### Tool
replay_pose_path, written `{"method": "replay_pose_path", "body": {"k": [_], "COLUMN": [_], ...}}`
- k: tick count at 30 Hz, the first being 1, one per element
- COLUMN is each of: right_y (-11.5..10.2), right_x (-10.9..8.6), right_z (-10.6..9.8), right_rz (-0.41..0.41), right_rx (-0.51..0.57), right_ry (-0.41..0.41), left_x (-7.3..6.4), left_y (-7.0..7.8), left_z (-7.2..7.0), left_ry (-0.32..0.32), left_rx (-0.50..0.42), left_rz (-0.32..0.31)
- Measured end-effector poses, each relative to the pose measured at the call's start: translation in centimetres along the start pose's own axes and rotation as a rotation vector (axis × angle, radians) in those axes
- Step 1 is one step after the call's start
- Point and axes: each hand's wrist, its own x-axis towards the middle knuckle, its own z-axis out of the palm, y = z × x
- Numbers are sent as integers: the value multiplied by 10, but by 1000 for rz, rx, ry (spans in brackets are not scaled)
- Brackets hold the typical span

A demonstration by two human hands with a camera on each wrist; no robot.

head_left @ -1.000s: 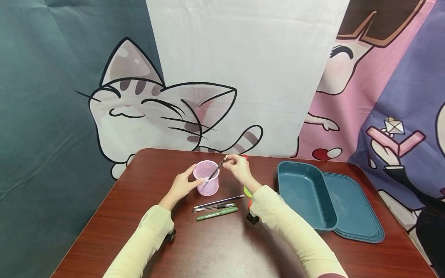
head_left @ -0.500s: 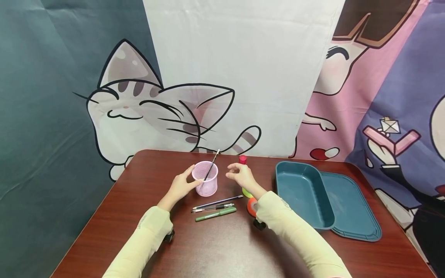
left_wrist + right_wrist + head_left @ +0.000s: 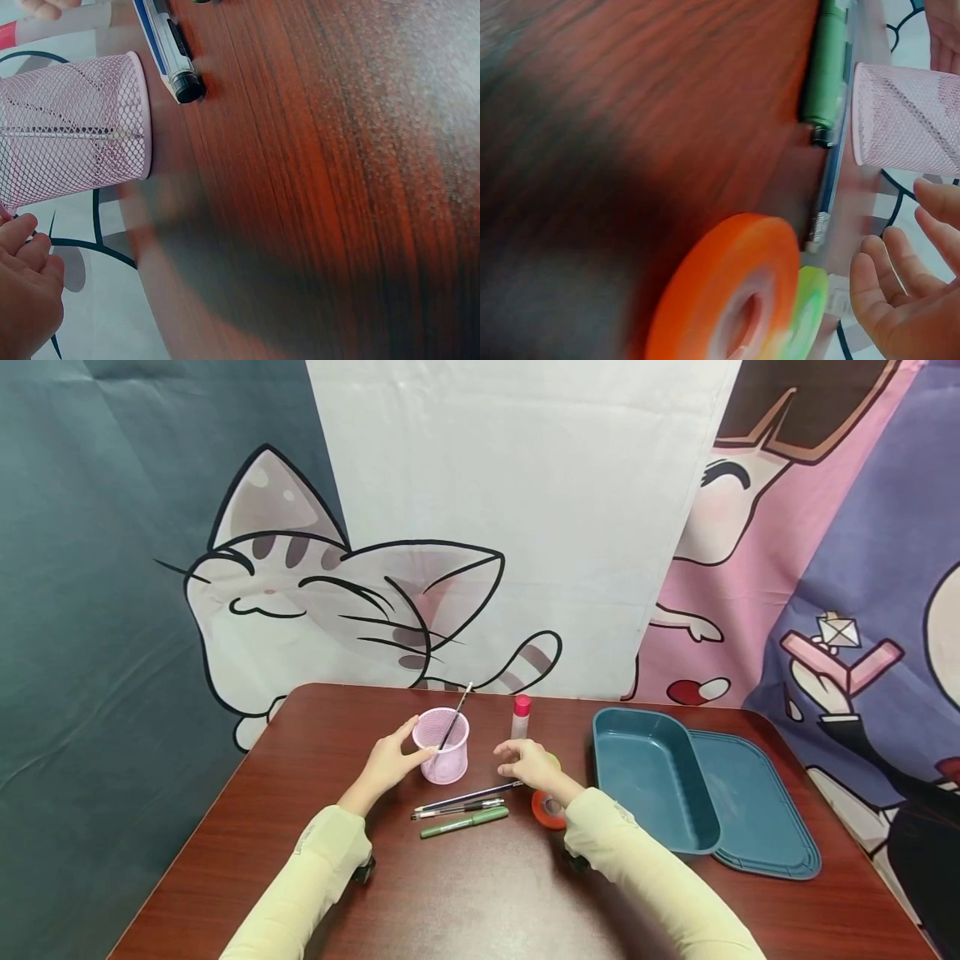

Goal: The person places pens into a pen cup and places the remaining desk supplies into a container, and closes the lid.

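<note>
My left hand (image 3: 385,767) grips a pink mesh pen cup (image 3: 450,767) near its rim, thumb on the near side. The cup stands upright, and a dark slim pencil (image 3: 454,720) leans inside with its end above the rim. To the right, my right hand (image 3: 531,765) hovers with loosely bent fingers and holds nothing. Below the cup lie a pencil (image 3: 467,797) with an eraser end, a clear pen with a black grip (image 3: 459,809) and a green marker (image 3: 465,822). Through the mesh, the left wrist view shows the dark pencil (image 3: 67,133).
A red-capped glue stick (image 3: 521,720) stands behind my right hand. Rolls of orange tape (image 3: 697,285) and green tape (image 3: 810,304) lie under the right wrist. On the right sits a blue-green bin (image 3: 712,777), its lid (image 3: 761,810) beside it on the table.
My right hand has let go of the dark pencil, which now leans in the cup. That hand has moved right and toward me, uncovering the glue stick. The left hand stays at the cup.
</note>
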Motion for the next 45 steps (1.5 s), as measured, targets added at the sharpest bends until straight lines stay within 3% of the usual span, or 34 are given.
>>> {"method": "replay_pose_path", "body": {"k": [5, 13, 23, 45], "right_y": [7, 14, 12, 24], "right_x": [-4, -8, -16, -18], "right_z": [4, 8, 10, 18], "right_rz": [-21, -110, -226, -314], "right_rx": [-73, -289, -494, -629], "right_ry": [-42, -82, -52, -3], "left_x": [0, 0, 0, -1], "left_y": [0, 0, 1, 4], "left_z": [0, -1, -2, -2], "left_ry": [2, -4, -13, -16], "left_rx": [5, 16, 9, -5], "left_rz": [-4, -6, -14, -18]}}
